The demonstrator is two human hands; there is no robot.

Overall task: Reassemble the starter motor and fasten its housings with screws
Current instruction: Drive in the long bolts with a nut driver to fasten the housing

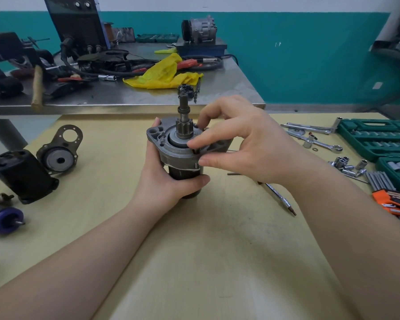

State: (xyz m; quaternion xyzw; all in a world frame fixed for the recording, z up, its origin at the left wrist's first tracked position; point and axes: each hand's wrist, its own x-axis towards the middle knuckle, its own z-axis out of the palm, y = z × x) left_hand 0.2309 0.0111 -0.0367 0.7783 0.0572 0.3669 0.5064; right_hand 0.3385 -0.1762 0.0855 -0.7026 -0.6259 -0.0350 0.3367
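The starter motor sub-assembly [178, 153] is held upright above the table [194, 239], its dark lower body gripped by the left hand [169, 181]. A small part at the rim of the grey drive-end housing [162, 139] is pinched by the right hand [236, 144]. Misalignment is likely if the housing tilts; the small part could be dropped. The pinion shaft [184, 116] points up.
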